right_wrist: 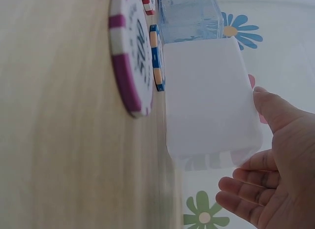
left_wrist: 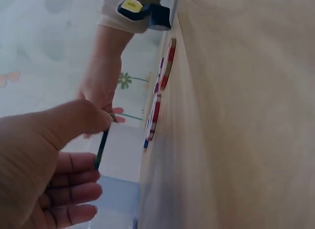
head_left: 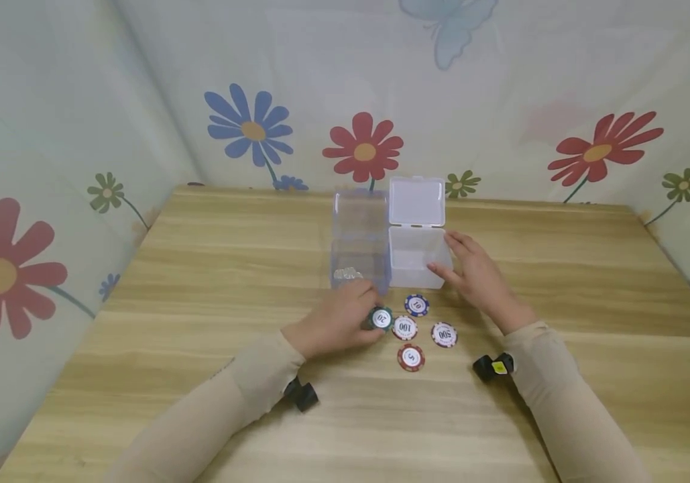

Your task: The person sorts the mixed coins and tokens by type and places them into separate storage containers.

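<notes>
My left hand (head_left: pixel 341 318) pinches a green poker chip (head_left: pixel 381 318) marked 20 between thumb and fingers; the left wrist view shows this chip edge-on, raised off the table. Close behind that hand stands an open clear bluish box (head_left: pixel 359 245) with some clear pieces (head_left: pixel 348 274) inside. My right hand (head_left: pixel 477 275) holds the right side of an open white plastic box (head_left: pixel 420 258), thumb at its rim and fingers along the side wall. In front lie a blue 10 chip (head_left: pixel 417 305), a 100 chip (head_left: pixel 405 327), a purple-edged 500 chip (head_left: pixel 444 334) and a red 5 chip (head_left: pixel 411 357).
The white box's lid (head_left: pixel 417 201) leans back, hinged at the rear rim. Both boxes stand side by side on the wooden table (head_left: pixel 200 268), toward its far edge. A flower-printed curtain (head_left: pixel 477 134) hangs behind. Small black cameras (head_left: pixel 492 367) are strapped at both wrists.
</notes>
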`<move>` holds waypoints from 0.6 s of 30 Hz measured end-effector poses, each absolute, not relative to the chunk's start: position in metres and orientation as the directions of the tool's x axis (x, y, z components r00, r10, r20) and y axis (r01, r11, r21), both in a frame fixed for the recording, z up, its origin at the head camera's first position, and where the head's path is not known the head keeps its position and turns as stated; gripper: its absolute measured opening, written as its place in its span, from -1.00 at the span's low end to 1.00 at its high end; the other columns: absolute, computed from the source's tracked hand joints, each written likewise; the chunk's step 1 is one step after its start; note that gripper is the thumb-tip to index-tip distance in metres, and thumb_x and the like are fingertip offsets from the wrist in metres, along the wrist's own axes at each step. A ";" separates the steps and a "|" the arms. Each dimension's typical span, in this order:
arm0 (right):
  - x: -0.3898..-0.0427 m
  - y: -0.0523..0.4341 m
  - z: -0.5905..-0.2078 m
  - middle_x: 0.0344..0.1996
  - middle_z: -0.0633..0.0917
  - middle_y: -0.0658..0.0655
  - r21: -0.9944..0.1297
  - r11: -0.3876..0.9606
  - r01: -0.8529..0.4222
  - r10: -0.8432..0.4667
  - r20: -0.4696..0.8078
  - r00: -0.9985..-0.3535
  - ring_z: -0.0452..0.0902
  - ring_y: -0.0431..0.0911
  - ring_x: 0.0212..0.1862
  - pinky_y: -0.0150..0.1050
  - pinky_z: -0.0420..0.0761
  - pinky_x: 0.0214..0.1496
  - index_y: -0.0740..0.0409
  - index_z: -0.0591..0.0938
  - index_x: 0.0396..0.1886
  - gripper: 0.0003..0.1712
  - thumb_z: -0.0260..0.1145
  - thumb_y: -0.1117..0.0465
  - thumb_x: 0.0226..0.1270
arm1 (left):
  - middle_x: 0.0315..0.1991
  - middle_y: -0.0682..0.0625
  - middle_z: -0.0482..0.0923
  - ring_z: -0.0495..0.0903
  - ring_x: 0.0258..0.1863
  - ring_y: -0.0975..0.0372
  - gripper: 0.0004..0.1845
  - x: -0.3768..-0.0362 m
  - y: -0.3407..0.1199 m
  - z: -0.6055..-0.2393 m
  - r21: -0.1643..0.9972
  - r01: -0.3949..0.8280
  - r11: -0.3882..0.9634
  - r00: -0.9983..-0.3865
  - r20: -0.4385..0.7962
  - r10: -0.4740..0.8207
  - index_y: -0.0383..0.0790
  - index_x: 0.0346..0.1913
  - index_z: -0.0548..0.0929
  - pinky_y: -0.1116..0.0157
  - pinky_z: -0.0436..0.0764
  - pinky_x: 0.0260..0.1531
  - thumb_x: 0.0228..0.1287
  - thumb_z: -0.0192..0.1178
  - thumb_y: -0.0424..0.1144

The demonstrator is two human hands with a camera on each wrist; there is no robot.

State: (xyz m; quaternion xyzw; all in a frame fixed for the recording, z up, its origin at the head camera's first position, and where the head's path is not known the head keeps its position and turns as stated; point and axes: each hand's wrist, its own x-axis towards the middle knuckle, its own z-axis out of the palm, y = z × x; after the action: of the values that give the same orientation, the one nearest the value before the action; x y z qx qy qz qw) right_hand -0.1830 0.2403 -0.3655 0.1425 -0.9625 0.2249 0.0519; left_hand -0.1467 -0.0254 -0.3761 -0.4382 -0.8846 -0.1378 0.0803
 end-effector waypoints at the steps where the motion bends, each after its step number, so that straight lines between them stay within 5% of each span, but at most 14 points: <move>1: -0.184 0.240 -0.365 0.40 0.23 0.47 -0.417 0.860 -0.294 -0.249 0.160 -0.955 0.12 0.33 0.43 0.18 0.16 0.48 0.46 0.20 0.40 -0.15 0.25 -0.02 0.35 | -0.23 -0.01 0.56 0.51 -0.23 0.22 -0.59 -0.147 -0.026 -0.374 0.178 0.799 0.574 -0.601 0.273 0.752 -0.28 -0.15 0.63 0.33 0.58 -0.16 0.07 0.37 -0.03; 18: -0.185 0.242 -0.363 0.43 0.18 0.43 -0.427 0.867 -0.258 -0.234 0.109 -0.966 0.06 0.30 0.46 0.15 0.11 0.50 0.41 0.16 0.43 -0.14 0.20 -0.06 0.38 | -0.14 -0.07 0.57 0.53 -0.12 0.16 -0.58 -0.169 -0.018 -0.357 0.233 0.764 0.602 -0.645 0.313 0.697 -0.31 -0.07 0.60 0.27 0.58 -0.02 0.12 0.36 -0.08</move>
State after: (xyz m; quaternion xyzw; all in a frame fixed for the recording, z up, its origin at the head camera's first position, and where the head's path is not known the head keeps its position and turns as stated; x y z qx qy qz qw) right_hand -0.1848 0.2417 -0.3627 0.1272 -0.9657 0.2246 0.0268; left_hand -0.1687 -0.0178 -0.3567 -0.4104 -0.8899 -0.1748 0.0955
